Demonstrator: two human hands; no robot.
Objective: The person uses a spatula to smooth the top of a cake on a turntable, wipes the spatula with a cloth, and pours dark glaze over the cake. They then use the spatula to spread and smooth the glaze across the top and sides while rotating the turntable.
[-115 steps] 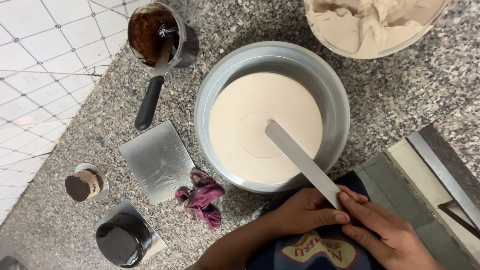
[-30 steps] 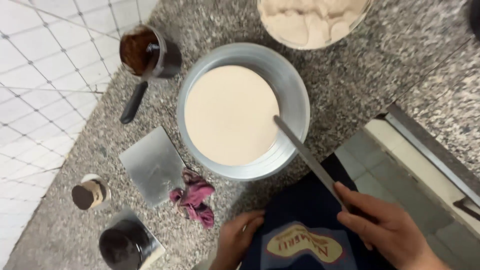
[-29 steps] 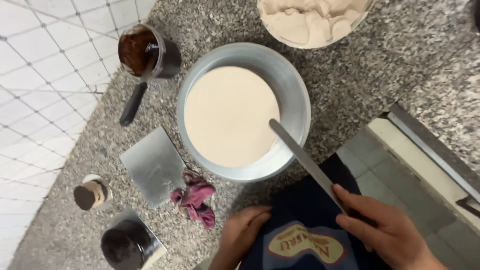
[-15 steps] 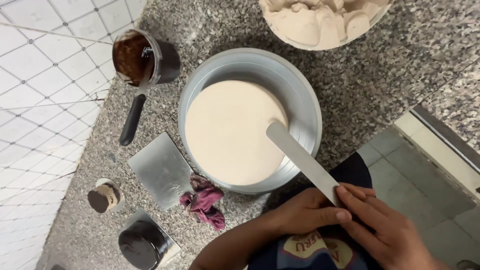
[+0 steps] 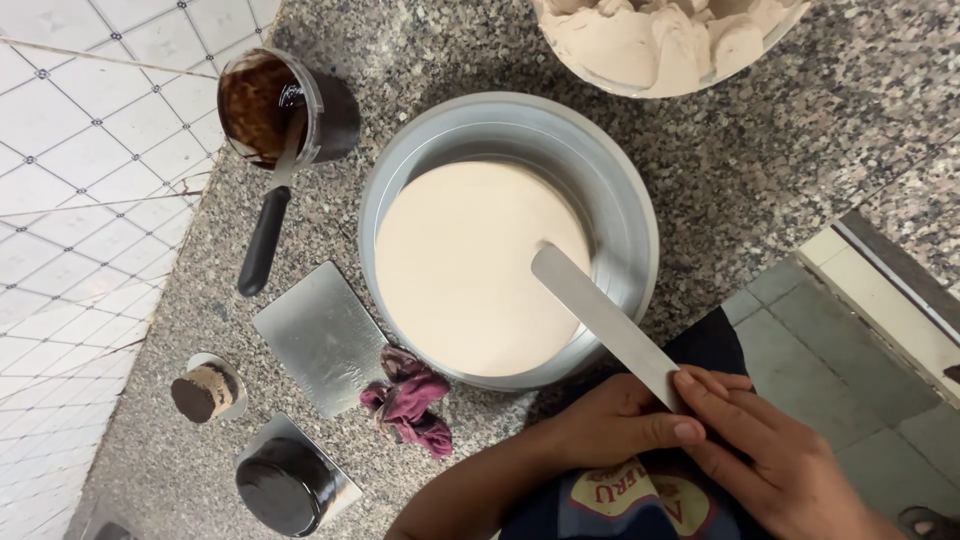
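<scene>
Speckled granite covers the desk (image 5: 780,180) I look down on. At its centre sits a round metal cake pan (image 5: 630,215) holding a smooth cream-coloured cake (image 5: 470,270). My left hand (image 5: 610,425) and right hand (image 5: 775,455) meet at five o'clock of the pan, both pinched on the handle end of a long metal spatula (image 5: 600,315), whose rounded tip rests on the cake. At ten o'clock stands a chocolate cup (image 5: 285,105); a maroon rag (image 5: 410,400) lies at seven o'clock beside a steel scraper (image 5: 320,335).
</scene>
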